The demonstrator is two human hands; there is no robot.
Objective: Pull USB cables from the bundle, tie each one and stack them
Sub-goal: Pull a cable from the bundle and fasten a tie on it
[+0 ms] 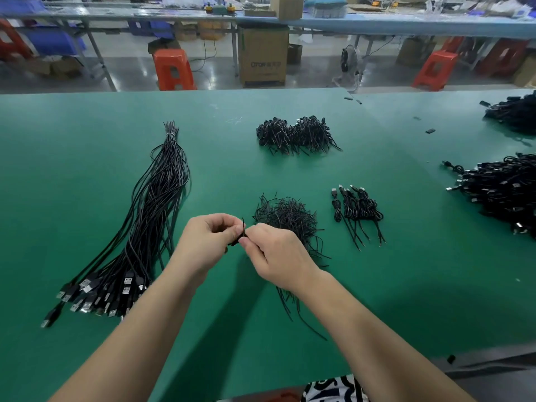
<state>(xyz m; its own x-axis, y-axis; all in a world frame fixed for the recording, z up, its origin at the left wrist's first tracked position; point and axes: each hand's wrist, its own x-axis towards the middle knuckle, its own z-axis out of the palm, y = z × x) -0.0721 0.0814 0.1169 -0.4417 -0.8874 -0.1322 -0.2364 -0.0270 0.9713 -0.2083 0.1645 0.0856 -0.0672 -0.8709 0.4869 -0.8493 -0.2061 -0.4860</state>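
Both hands are meeting over the green surface (87, 198): left hand (207, 242) and right hand (278, 253) fingers are pinching what is probably a twist tie (242, 232) around a cable. The bundle (150, 210) is lying at nine o'clock, tied cables (358, 211) at two.

Bright, even overhead lighting; soft shadows of the forearms fall on the green table (87, 175). Glare streaks the polished floor (214, 72). Wide-angle distortion bows the edges; the background is slightly blurred.

A single head-worn wide-angle view looks forward and steeply down, close over the green desk (87, 198), with further workbenches across the frame's top.
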